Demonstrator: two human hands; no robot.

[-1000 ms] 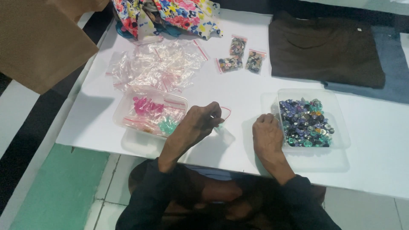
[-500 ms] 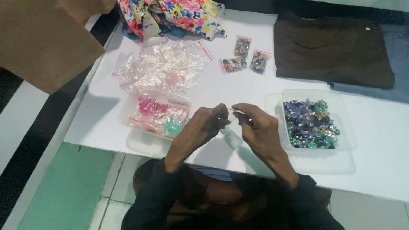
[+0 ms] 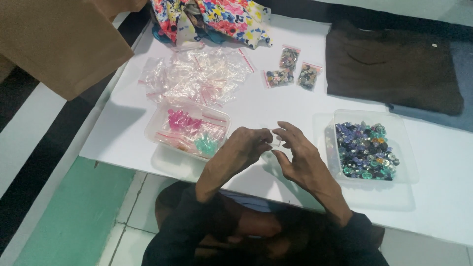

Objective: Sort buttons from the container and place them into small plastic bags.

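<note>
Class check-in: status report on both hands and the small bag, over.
Left hand and right hand meet above the white table, pinching a small clear bag between them. Clear tray of mixed buttons at right. Nothing in the way.

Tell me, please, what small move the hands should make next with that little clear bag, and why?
Probably spread the small clear bag open at its mouth. Both the left hand and right hand pinch it above the table, it looks empty, and the tub of mixed buttons sits just right.
</note>
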